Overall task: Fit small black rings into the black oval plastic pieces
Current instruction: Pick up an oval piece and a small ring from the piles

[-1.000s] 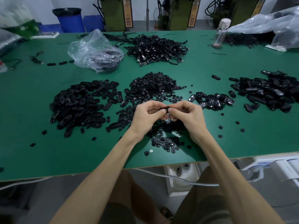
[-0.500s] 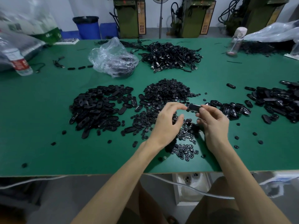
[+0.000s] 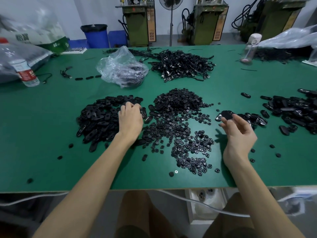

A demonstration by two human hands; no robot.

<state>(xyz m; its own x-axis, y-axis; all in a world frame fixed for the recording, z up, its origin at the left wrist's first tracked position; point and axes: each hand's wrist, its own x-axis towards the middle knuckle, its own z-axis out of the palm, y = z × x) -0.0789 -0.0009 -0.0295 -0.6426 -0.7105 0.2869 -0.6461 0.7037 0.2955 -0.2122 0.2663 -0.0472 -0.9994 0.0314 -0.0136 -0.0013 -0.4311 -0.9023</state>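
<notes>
1. Oval piece [image 3: 226,115]: one blurred black piece sits right at the fingertips of the right hand [image 3: 238,133], just above the thumb. The fingers are half-curled and loosely spread. I cannot tell whether the piece is pinched or loose, because blur hides the contact.
2. It hangs just short of the small glossy pile [image 3: 252,117] beyond the right fingertips. My reading is that it is a fitted piece headed for done stock. Any ring in it is too small for me to see.
3. Left hand [image 3: 130,115]: knuckles up, fingers curled down into the near edge of the oval pile [image 3: 101,117], with the tips among the pieces. I cannot tell whether one is gripped. It is probably fetching the next blank.
4. The ring pile [image 3: 178,102] lies between the hands, just right of the left fingers. Loose rings [image 3: 190,148] spread from it toward me, below both sets of fingers.
5. The layout looks deliberate: blanks left, rings centre, finished right, so each hand has a short reach.
6. Farther out, a bigger pile of black pieces [image 3: 295,112] lies well right of the right fingers. Across the green table [image 3: 42,134], beyond all the fingertips, are a clear bag [image 3: 121,67] and a cable heap [image 3: 181,66]. A water bottle [image 3: 25,73] stands far left.
7. Risk: everything is black on black, so a piece dropped short could get lost among the rings.
</notes>
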